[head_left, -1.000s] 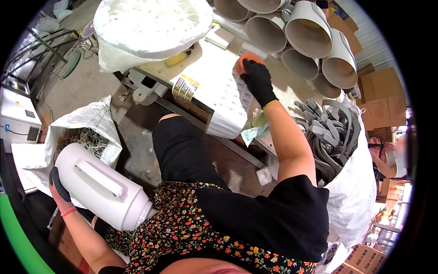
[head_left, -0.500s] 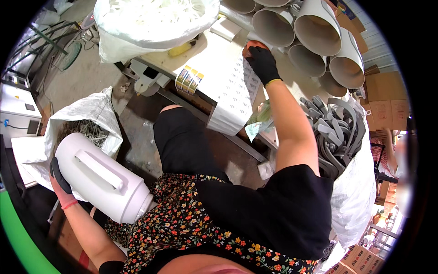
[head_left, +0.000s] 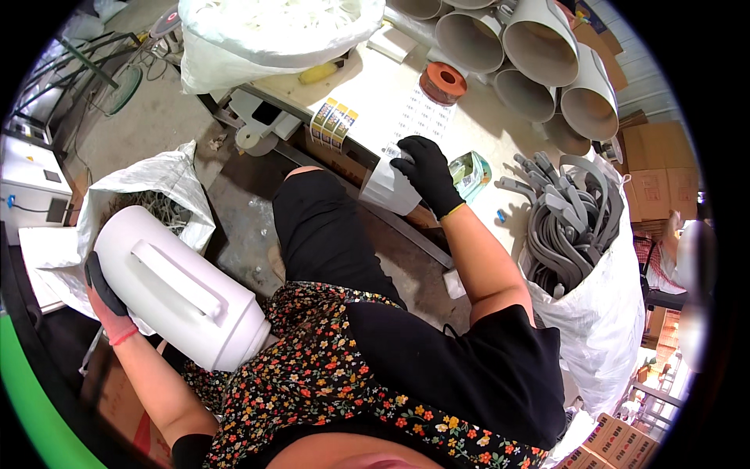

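A white jug body with a long handle lies tilted across my lap, its narrower end against my floral apron. My left hand, in a dark-palmed pink glove, cups its far left side. On the table, my right hand, in a black glove, has its fingers bent round the strip of printed labels. The lower part of that strip, blank and white, curls over the table's front edge. Farther back, an orange-brown tape roll stands on the strip's far end. The right fingertips are partly hidden.
Colourful stickers hang at the table edge. Several grey-white cylinders are stacked back right. A sack of grey handles stands right, a white sack back left, and an open scrap sack behind the jug.
My right hand has left the tape roll and come nearer, to the label strip at the table's front edge. The roll is now uncovered. My left hand still supports the jug.
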A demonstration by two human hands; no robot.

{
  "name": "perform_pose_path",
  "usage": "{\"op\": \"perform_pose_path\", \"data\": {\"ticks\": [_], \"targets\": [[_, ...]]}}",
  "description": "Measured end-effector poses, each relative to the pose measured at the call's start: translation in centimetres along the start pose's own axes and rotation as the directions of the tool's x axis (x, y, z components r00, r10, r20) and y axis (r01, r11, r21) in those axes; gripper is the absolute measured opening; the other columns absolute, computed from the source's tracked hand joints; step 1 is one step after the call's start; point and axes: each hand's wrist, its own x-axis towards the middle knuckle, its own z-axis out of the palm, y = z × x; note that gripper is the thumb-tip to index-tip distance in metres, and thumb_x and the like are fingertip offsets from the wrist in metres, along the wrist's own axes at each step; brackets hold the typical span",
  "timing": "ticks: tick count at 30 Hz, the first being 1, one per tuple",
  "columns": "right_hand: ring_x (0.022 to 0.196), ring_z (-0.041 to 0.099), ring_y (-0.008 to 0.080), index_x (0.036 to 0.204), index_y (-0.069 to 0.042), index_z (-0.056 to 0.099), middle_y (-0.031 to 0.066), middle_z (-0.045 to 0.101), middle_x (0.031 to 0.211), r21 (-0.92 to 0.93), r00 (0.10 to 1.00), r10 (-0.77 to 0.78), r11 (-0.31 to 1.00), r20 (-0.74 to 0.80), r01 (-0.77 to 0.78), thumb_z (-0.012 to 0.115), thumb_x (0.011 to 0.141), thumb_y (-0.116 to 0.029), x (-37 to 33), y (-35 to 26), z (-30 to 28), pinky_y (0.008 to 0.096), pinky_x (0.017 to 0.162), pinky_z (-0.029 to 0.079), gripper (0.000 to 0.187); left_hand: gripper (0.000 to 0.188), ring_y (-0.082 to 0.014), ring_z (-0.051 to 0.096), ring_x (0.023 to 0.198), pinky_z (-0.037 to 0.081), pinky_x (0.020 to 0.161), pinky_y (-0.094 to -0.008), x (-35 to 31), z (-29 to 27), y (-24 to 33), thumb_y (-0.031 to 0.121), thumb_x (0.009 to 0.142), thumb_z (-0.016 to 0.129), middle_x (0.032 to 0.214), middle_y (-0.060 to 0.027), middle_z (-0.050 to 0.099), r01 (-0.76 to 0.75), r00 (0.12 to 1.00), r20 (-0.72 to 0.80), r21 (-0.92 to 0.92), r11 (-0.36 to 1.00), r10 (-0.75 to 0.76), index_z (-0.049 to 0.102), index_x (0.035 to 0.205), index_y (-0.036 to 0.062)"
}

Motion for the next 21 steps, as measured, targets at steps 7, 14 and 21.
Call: {"op": "perform_pose_path", "data": {"ticks": [7,14,21], "targets": [[0.084,0.056,0.0322,0.081,-0.005,0.058,0.0134,0.058,0.081,-0.105,0.999,0.009,0.994,0.049,-0.003,0.065,0.073,-0.012,0.6,-0.7,0.3,0.0391,0.074,0.046,0.012,0.037,-0.0186,0.057,0.094,0.046,0.083,-0.0293,-2.2,-3.3,-1.6,0.026,0.095,0.04,0.107,-0.0119,0.06,0.0,0.996,-0.083,-0.196,0.981,-0.016,0.056,0.112,-0.0024],[0.081,0.059,0.0324,0.087,-0.007,0.059,0.0136,0.061,0.085,-0.042,0.992,-0.121,0.992,-0.018,0.121,0.063,0.077,-0.008,2.3,-7.7,-2.2,0.0387,0.071,0.048,0.011,0.031,-0.0155,0.058,0.093,0.047,0.083,-0.0286,-4.5,-5.5,-0.5,0.021,0.096,0.045,0.105,-0.0092,0.06,-0.06,0.971,-0.239,-0.318,0.946,-0.019,0.055,0.114,-0.0022],[0.094,0.058,0.032,0.1,-0.005,0.061,0.0129,0.061,0.099,-0.182,0.99,-0.073,0.979,0.122,0.094,0.071,0.071,-0.021,0.9,-0.2,-1.2,0.0381,0.08,0.048,0.034,0.031,-0.0169,0.057,0.094,0.047,0.082,-0.0278,-4.3,-6.9,0.0,0.018,0.094,0.047,0.107,-0.0108,0.059,-0.159,0.973,-0.196,-0.178,0.971,0.124,0.054,0.115,-0.0034]]}}
